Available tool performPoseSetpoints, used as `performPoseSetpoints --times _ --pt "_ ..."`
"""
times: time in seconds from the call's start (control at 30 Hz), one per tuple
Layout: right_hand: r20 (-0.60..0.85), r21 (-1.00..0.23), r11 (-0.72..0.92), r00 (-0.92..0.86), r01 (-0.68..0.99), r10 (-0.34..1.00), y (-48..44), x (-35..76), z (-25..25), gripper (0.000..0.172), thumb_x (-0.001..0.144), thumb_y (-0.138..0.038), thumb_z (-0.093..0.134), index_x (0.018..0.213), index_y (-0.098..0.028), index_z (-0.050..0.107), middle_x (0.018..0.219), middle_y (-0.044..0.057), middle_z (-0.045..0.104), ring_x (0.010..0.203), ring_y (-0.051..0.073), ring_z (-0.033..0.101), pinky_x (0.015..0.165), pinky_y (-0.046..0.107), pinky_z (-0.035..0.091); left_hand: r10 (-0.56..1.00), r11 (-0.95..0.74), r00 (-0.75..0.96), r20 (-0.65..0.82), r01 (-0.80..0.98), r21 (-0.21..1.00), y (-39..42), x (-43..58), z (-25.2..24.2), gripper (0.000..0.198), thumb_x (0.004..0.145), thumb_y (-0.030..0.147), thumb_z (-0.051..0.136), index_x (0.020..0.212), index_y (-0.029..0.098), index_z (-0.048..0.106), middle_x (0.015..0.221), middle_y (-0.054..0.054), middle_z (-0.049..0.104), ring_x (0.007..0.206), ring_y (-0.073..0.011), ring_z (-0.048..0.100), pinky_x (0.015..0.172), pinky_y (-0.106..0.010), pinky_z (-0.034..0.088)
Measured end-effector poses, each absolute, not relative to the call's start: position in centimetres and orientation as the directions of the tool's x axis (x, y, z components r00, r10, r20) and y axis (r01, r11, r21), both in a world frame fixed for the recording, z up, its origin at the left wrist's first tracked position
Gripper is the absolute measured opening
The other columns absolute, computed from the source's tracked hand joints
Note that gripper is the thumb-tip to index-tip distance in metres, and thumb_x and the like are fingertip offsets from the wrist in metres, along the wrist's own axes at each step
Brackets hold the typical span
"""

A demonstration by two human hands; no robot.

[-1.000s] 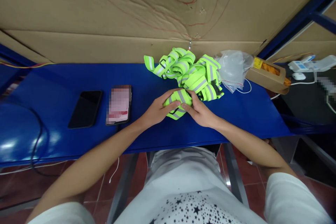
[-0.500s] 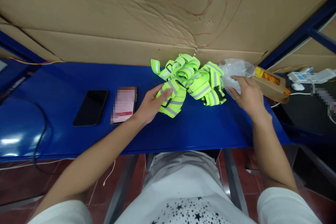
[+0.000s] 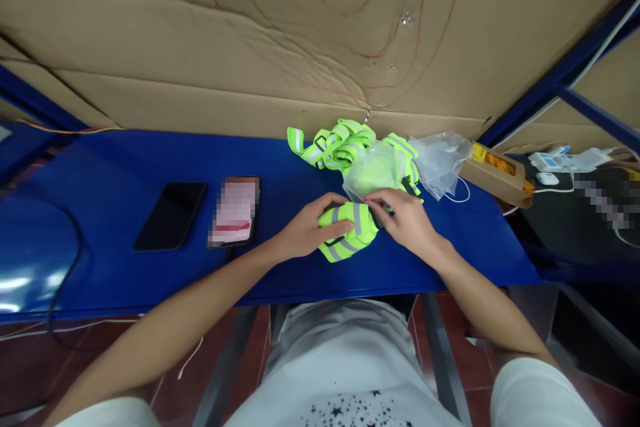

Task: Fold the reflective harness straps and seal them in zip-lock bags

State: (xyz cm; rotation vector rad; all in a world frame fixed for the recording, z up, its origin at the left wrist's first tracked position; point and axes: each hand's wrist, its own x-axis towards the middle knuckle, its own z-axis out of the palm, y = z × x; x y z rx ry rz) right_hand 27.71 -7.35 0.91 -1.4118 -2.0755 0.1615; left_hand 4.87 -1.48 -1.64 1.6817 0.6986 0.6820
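Neon-green strap, folded into a striped bundle (image 3: pixel 362 221), sits above the bench (image 3: pixel 450 277) at my dial's centre. I see the left hand (image 3: pixel 317 227) wrapped around it from nine o'clock, thumb on top, presumably to stop the folds springing loose. From three, the right hand (image 3: pixel 406 215), nearly closed, pinches the near edge of a clear bag (image 3: pixel 376 167), probably to control its mouth. That drapes over the loose strap pile (image 3: pixel 345 147) at twelve; more plastic (image 3: pixel 443 155) lies towards two. Two phones (image 3: pixel 170 217) rest at nine, perhaps leaving working room.

A folded neon strap (image 3: pixel 356 237) beside a bag (image 3: pixel 375 170)
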Motion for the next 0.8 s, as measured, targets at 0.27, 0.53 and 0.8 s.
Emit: performPoseSetpoints --times 0.27,0.53,0.8 --pt "0.405 -0.6 0.419 -0.193 0.681 0.894 -7.0 27.1 -0.1 0.022 0.1 -0.03 0.052 0.107 -0.026 0.072 0.102 0.006 0.076 0.094 0.024 0.071 0.084 0.037 0.055 0.698 -0.192 0.711 0.085 0.071 0.979 -0.7 5.1 -2.3 0.053 0.083 0.049 0.073 0.125 0.018 0.062 0.119 -0.007 0.069 0.106 -0.0245 0.065 0.09 -0.032 0.052" --pt "0.491 -0.623 0.421 -0.089 0.659 0.867 -7.6 26.8 -0.1 0.017 0.099 -0.033 0.058 0.105 -0.025 0.073 0.097 0.005 0.075 0.085 0.021 0.069 0.079 0.034 0.054 0.834 -0.105 0.551 -0.028 0.208 0.973 -0.2 5.1 -2.8 0.046 0.08 0.057 0.073 0.099 0.016 0.064 0.087 -0.001 0.066 0.076 -0.0162 0.059 0.064 -0.024 0.046" --pt "0.574 -0.356 0.605 -0.344 0.713 0.743 -8.4 24.7 -1.5 0.02 0.102 -0.02 0.053 0.113 -0.02 0.069 0.098 0.009 0.074 0.09 0.023 0.069 0.084 0.038 0.055 0.936 -0.037 0.353 0.011 0.068 0.997 -0.7 5.5 -3.3 0.041 0.081 0.052 0.073 0.093 0.02 0.052 0.08 0.003 0.056 0.069 -0.0131 0.053 0.059 -0.022 0.042"
